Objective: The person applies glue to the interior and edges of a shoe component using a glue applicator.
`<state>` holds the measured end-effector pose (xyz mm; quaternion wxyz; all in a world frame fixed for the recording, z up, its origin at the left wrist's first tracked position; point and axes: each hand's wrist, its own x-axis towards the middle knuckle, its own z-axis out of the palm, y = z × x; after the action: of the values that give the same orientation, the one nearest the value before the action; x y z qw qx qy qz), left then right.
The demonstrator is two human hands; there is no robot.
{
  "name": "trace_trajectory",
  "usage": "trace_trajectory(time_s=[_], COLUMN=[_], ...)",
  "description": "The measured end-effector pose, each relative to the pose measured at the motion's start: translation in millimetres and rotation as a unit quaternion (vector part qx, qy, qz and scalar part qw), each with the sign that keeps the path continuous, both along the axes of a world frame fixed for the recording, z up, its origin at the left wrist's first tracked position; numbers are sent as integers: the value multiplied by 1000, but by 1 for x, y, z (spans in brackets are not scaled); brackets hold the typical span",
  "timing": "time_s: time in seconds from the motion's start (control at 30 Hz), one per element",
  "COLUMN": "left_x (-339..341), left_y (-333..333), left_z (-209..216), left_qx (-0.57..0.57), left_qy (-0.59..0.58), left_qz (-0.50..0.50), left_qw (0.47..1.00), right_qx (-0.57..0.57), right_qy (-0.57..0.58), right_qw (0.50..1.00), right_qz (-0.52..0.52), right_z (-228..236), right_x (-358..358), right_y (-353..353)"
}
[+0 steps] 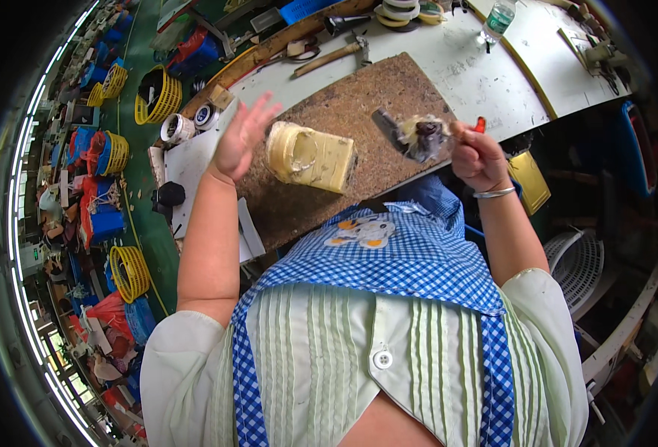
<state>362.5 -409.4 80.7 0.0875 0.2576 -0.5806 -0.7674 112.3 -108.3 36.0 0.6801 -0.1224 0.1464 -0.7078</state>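
Observation:
My left hand (244, 138) is raised beside a yellowish, glue-crusted jar (327, 160), fingers spread, holding nothing. The jar stands or lies on a worn brown board (370, 93); I cannot tell which. Over the right part of the board, my right hand (479, 159) has its fingers closed round a glue-caked tool (427, 138). A flat dark blade shows at its left end, and whitish and dark clumps cover its middle. Something red sticks up past my fingers, and I cannot make out whether it belongs to the tool.
A hammer (329, 59), tape rolls (397, 10) and a water bottle (498, 21) are on the white bench (455, 56). Small white tubs (177, 129) stand left of the board. Yellow baskets (159, 94) line the floor at left. A grey basket (576, 264) is at right.

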Motion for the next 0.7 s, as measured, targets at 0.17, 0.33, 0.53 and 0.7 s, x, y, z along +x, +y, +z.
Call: trace_trajectory(time_s=[0.17,0.33,0.53,0.7], left_x=[-24,-45,-40,-39], left_y=[12,64,89,103], left_z=[43,67,59,58], left_qx=[-311,-302,-58,-30], left_qy=[-24,-24,-53,-9], left_qz=[62,-54,-159,-133], left_qw=[948,951,984,991], right_qx=[-5,-19,-44,-29], right_qy=[-3,-21,-7,-7], right_qw=[1000,999,999,999], right_qz=[-30,-18,25,20], right_z=[0,1,10,7], right_x=[-5,6,19,17], right_y=[18,9,-11,-4])
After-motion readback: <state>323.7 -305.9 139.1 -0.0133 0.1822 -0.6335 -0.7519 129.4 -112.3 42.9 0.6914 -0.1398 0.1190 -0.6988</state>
